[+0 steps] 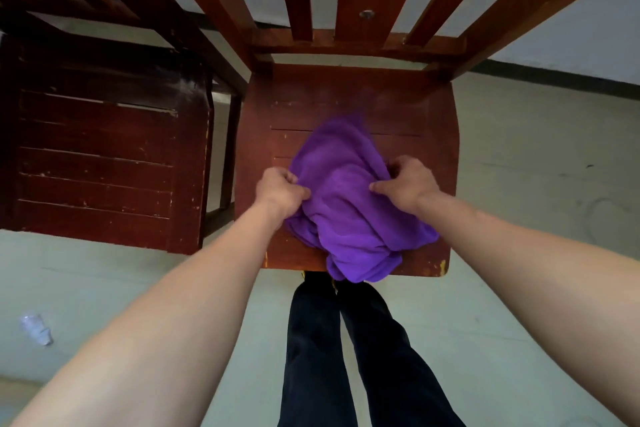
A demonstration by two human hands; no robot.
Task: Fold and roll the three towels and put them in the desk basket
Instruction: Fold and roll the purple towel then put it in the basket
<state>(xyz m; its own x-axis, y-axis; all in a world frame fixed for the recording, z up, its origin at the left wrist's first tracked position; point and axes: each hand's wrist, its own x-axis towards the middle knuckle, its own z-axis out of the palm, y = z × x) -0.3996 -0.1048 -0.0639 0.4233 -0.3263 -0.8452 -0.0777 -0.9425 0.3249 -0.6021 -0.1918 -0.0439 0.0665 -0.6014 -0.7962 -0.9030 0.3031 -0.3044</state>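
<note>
A crumpled purple towel (346, 204) lies bunched on the seat of a brown wooden chair (426, 121), its lower end hanging over the seat's front edge. My left hand (282, 189) grips the towel's left side with fingers closed into the cloth. My right hand (407, 184) pinches the towel's right side. Both hands sit about level with each other, one on each side of the heap. No other towel and no basket is in view.
A darker wooden chair (100, 163) stands close on the left. My dark-trousered legs (346, 350) stand right at the chair's front edge. A crushed plastic bottle (36, 329) lies on the pale floor at the lower left. A wall rises behind the chair backs.
</note>
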